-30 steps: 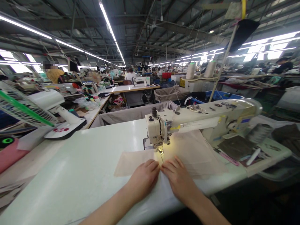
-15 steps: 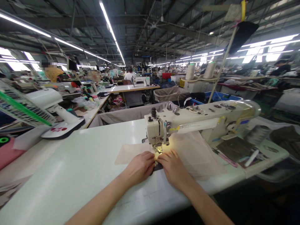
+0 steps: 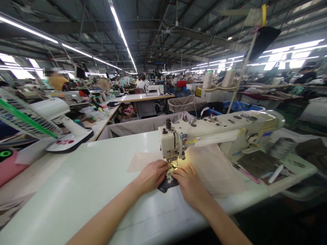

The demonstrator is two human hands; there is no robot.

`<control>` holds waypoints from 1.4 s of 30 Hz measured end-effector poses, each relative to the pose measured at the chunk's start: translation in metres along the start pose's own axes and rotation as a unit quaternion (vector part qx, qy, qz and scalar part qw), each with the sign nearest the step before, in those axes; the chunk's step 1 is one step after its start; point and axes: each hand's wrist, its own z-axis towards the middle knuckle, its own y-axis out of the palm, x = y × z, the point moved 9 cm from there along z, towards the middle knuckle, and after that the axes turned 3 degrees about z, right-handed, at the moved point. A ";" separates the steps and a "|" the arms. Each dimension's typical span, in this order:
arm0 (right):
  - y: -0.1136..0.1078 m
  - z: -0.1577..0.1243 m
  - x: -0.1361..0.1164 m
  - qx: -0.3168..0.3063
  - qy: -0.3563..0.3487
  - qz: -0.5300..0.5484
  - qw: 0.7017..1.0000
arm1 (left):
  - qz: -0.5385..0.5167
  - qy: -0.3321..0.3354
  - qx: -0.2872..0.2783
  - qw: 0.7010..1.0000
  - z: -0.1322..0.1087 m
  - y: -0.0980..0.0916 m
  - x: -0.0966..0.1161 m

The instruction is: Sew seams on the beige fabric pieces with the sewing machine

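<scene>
Well, pale cloth [image 3: 212, 166] spread either side of the sewing machine head [image 3: 168, 140], left hand [image 3: 152, 174] and right hand [image 3: 189, 184] touching it close in front, fingers loosely curled, whether pinching I cannot tell, tabletop [image 3: 94, 170] wide open leftward, its front edge under the right forearm [image 3: 222, 219].

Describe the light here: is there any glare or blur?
Head view: a warm glow yellows the fabric beside the sewing machine; head view: pale glare streaks the tabletop; head view: the long strip light is washed-out white, and far details look soft.
</scene>
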 end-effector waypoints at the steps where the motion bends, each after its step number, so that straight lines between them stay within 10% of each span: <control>1: 0.000 -0.001 0.000 -0.002 0.002 0.001 1.000 | 0.002 -0.002 0.000 1.000 0.000 0.000 0.000; 17: 0.001 -0.004 -0.001 0.010 0.004 -0.004 1.000 | 0.015 -0.044 -0.018 0.999 -0.002 -0.002 -0.005; 28: -0.009 -0.021 -0.015 0.029 -0.014 0.018 0.999 | -0.031 -0.029 -0.016 0.999 -0.015 -0.003 0.046; 42: -0.007 -0.001 -0.007 0.032 -0.025 -0.042 0.998 | -0.037 -0.033 -0.012 0.999 -0.008 -0.002 0.022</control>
